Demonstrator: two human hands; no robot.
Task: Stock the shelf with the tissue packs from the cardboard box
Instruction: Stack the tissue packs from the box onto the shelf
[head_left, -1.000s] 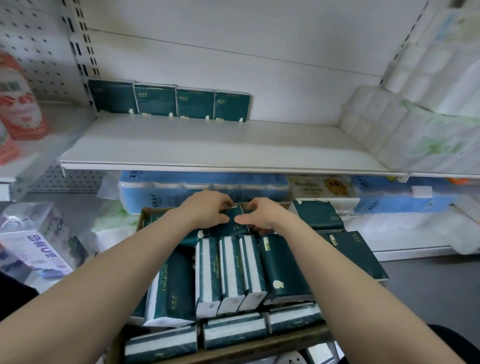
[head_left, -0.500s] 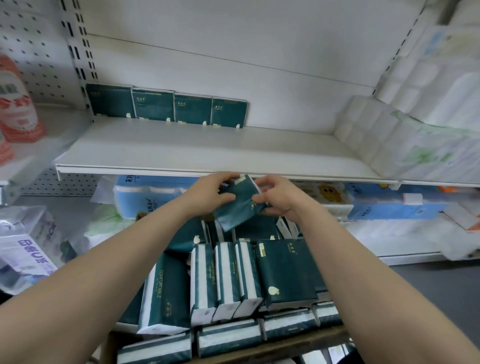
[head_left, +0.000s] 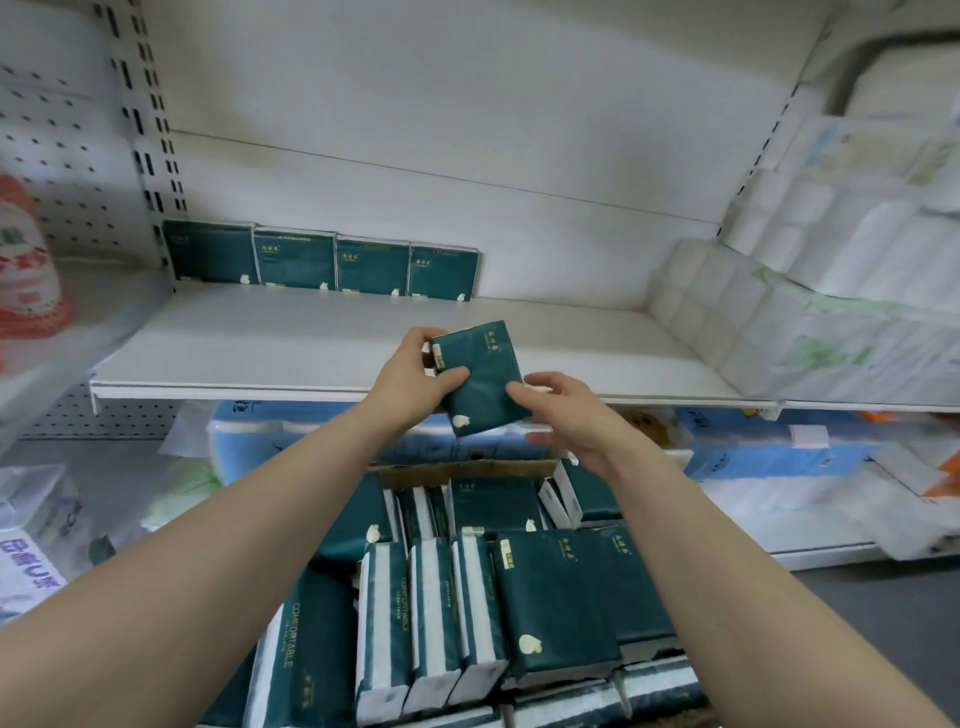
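A dark green tissue pack (head_left: 480, 371) is held upright and slightly tilted in front of the white shelf's (head_left: 322, 358) front edge. My left hand (head_left: 415, 376) grips its left side, thumb across the face. My right hand (head_left: 566, 415) touches its lower right edge with the fingertips. Below, the cardboard box (head_left: 457, 470) holds several more green packs (head_left: 550, 597), some on edge, some flat. At the back left of the shelf several green packs (head_left: 332, 262) stand in a row against the wall.
White toilet-roll bundles (head_left: 769, 332) fill the shelf's right end. A red-and-white package (head_left: 26, 270) sits on the neighbouring left shelf. Blue tissue bundles (head_left: 270, 441) lie on the lower shelf behind the box. Grey floor (head_left: 893, 613) shows at lower right.
Both hands have lifted one green pack out of the box and raised it to the level of the shelf's front edge, turning it more upright.
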